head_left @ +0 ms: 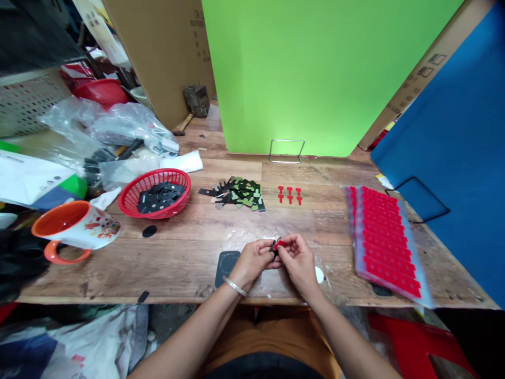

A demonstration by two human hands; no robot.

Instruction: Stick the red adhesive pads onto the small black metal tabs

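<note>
1. Location. The small black piece (273, 250) and the bright red piece (280, 244) lie between the two hands, just below the centre of the frame, above the near part of the wooden table (158, 268).

2. Left hand (254, 259). Thumb and fingers are closed on the black piece; the lower fingers curl beneath it.

3. Right hand (299, 259). Thumb and forefinger are pinched together on the red piece, against the black one. The exact contact between the pieces is hidden by the fingertips.

4. Handling (judged). Both pieces appear very light. The red one looks thin and pliable, liable to crease or twist; the black one looks flat and somewhat stiffer. Smooth faces could slide under a loose pinch, while a hard squeeze might bend the red material.

5. Points of hold (judged). The black piece is best steadied by its flat faces near one end, leaving the opposite edge exposed. The red piece is best taken close to its edge between the pads of thumb and forefinger.

6. Surroundings. Six red tabs (290, 190) stand in two short rows above the hands, right of centre. To their left is a loose heap of black and green pieces (244, 193), whose overlapping edges may catch when one is lifted. The red basket (186, 196), left of centre, holds dark flat pieces (161, 197); red strips (386, 242) with translucent plastic about them lie at the right.
</note>
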